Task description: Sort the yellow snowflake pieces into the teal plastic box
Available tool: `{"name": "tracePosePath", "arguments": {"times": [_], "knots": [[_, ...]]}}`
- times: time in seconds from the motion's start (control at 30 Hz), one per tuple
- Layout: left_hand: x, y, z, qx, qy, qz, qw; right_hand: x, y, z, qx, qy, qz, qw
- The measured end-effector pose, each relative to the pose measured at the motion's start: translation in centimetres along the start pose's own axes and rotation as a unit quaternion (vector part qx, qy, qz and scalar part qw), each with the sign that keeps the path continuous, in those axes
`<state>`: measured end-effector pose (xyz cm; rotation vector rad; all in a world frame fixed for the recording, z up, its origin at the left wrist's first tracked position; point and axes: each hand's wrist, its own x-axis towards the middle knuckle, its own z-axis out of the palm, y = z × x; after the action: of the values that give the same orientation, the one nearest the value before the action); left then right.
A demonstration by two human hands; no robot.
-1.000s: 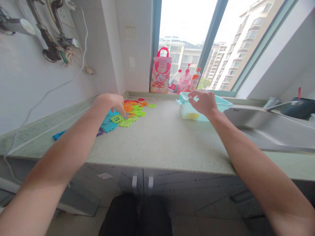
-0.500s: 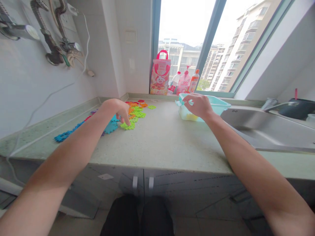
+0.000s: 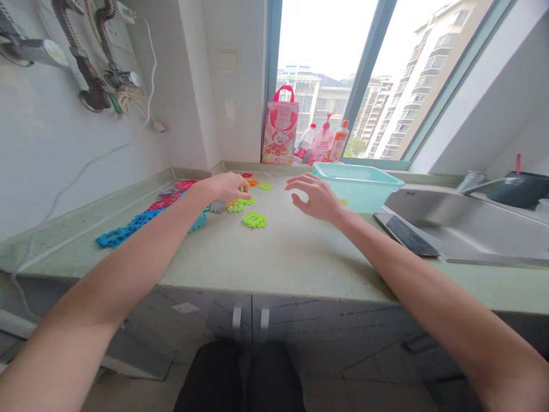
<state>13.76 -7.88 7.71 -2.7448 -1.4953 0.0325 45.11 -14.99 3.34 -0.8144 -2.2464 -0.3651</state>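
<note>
Over the back of the pile of colourful plastic gear-shaped pieces, my left hand bends its fingers downward, apart. A bit of lime green shows in the gap by its fingertips; whether they touch it I cannot tell. A small cluster of lime-green gear pieces lies by itself in front. More green pieces, a grey piece and blue pieces are spread beside and behind my left forearm. My right hand, spread with nothing in it, hovers left of a pale turquoise plastic tub. Something yellow shows through its wall.
A dark phone lies at the left rim of the steel sink. A pink bag and several bottles stand on the window sill. A white cable runs down the left wall.
The lime-green cluster has shifted right, away from the pile. My left hand has moved back and right. My right hand has come off the tub's rim to the left, uncovering the phone.
</note>
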Motion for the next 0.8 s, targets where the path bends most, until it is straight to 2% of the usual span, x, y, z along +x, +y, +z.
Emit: {"name": "tracePosePath", "arguments": {"times": [0.07,0.13,0.23,0.47,0.63,0.8], "knots": [[0.2,-0.8,0.3,0.034,0.015,-0.006,0.999,-0.1,-1.0,1.7,0.025,-0.048,-0.026,0.998],[0.2,-1.5,0.6,0.049,0.006,-0.024,0.999,-0.2,-1.8,3.2,0.041,-0.096,-0.045,0.994],[0.1,-2.3,0.8,0.059,-0.005,-0.056,0.997,-0.2,-2.4,4.4,0.043,-0.137,-0.053,0.988],[0.0,-3.8,0.2,0.075,-0.021,-0.092,0.993,-0.6,-0.9,3.8,0.057,-0.123,-0.019,0.991],[0.0,-4.7,0.4,0.11,-0.033,-0.142,0.983,-0.8,-0.2,3.5,0.051,-0.124,-0.004,0.991],[-0.1,-5.4,0.5,0.103,-0.025,-0.12,0.987,-0.7,-0.2,3.3,0.054,-0.125,-0.002,0.991]]}}
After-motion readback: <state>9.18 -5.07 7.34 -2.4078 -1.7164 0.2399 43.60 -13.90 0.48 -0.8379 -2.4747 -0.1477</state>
